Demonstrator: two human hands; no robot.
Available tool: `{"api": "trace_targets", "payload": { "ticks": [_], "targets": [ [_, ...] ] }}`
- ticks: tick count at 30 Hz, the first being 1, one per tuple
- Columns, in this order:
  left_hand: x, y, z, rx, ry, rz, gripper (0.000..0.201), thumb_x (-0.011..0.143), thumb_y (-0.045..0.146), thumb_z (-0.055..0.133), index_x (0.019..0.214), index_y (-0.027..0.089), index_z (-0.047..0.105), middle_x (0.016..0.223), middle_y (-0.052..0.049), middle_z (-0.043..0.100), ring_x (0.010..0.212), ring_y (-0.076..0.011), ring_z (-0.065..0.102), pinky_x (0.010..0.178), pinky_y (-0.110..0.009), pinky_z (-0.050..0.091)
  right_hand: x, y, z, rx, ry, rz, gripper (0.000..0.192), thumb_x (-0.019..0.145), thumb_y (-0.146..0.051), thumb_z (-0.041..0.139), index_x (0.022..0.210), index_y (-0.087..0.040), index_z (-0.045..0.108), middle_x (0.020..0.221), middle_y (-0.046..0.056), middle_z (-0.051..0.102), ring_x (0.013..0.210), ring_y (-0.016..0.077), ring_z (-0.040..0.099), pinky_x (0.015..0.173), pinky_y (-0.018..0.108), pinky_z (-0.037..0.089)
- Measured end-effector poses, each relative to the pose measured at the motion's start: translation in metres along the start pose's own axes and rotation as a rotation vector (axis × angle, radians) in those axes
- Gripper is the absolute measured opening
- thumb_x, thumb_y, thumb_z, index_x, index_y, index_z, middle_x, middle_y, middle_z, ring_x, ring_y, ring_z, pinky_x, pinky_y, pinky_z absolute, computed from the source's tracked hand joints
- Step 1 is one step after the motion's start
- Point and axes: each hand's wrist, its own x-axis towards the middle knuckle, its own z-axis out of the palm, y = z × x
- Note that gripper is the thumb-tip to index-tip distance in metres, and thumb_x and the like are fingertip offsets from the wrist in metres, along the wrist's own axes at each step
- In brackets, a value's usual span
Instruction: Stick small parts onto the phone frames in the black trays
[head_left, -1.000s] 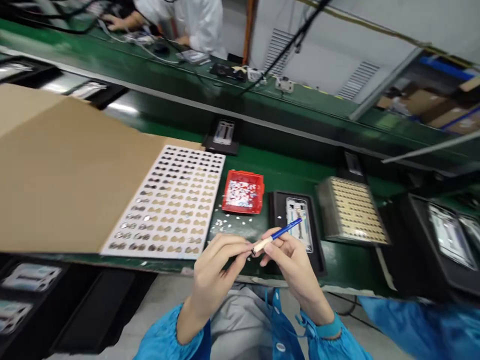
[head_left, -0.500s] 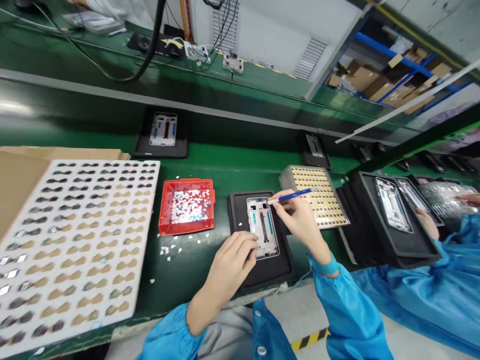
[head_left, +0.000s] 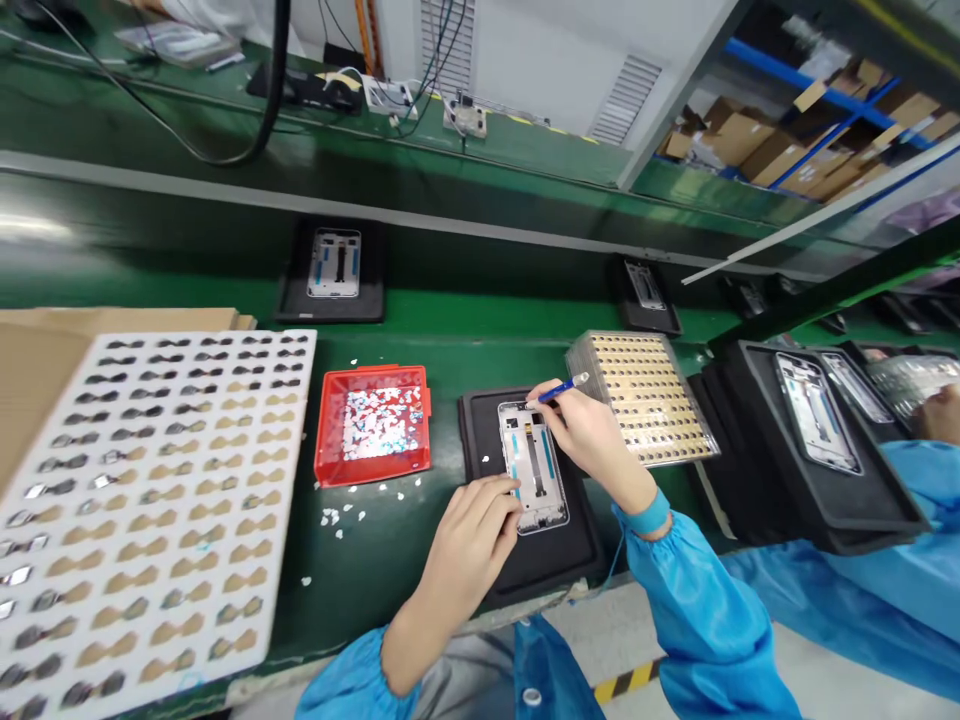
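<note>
A white phone frame lies in a black tray on the green bench in front of me. My left hand rests its fingertips on the frame's lower left edge. My right hand grips a blue pen-like tool, its tip touching the frame's top right corner. Both sleeves are blue.
A red tray of small scraps sits left of the black tray, loose bits scattered below it. A white sheet of small parts lies far left on cardboard. A stack of gold-dotted sheets stands right. Another person's blue sleeve and black trays are far right.
A second ago both hands held the tool together near my body. Since then my left hand has gone down onto the phone frame and my right hand has brought the tool tip to its top corner.
</note>
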Motion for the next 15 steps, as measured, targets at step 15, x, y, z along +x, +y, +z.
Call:
{"api": "trace_targets", "payload": {
  "ticks": [15],
  "targets": [
    [-0.005,-0.003,0.006,-0.007,-0.083,-0.072,0.019,0.099,0.008,0.058,0.1,0.024,0.067,0.11,-0.007,0.081,0.104,-0.0222,0.077,0.087,-0.035,0.06,0.0,0.007,0.012,0.096,0.1,-0.086,0.026,0.108,-0.027,0.048,0.113,-0.026,0.073,0.109,0.011,0.08,0.104,0.0318,0.078,0.094,0.046,0.066]
  ]
}}
